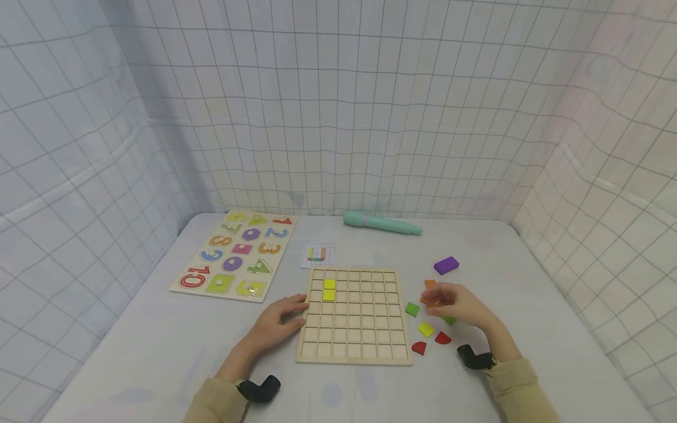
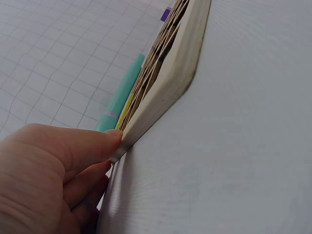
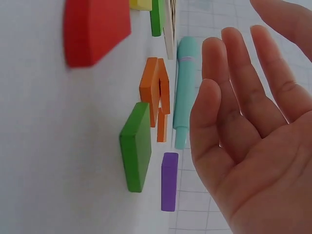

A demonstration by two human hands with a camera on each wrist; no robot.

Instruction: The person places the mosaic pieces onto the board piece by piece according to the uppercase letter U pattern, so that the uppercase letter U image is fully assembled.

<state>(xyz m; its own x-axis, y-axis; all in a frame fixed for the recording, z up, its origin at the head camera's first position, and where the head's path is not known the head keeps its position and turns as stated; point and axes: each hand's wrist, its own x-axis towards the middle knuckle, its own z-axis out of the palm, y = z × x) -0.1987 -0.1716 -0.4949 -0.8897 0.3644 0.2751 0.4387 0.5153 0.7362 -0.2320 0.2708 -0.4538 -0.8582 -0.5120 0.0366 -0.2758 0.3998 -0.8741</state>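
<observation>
A wooden grid board (image 1: 357,323) lies flat in the middle of the table, with two yellow square tiles (image 1: 329,295) in its upper left cells. My left hand (image 1: 274,323) touches the board's left edge with thumb and fingers. Right of the board, my right hand (image 1: 457,305) hovers with loosely bent fingers over loose orange pieces (image 3: 148,87) and a green piece (image 3: 136,146). Nothing is between its fingers in the right wrist view. Around it lie a green tile (image 1: 412,309), a yellow tile (image 1: 426,329) and red quarter-round pieces (image 1: 443,338).
A small card (image 1: 318,256) with a coloured pattern lies behind the board. To the left is a number and shape puzzle board (image 1: 267,282). A turquoise pen-shaped object (image 1: 386,224) rests near the back wall, and a purple block (image 1: 446,265) sits at the right.
</observation>
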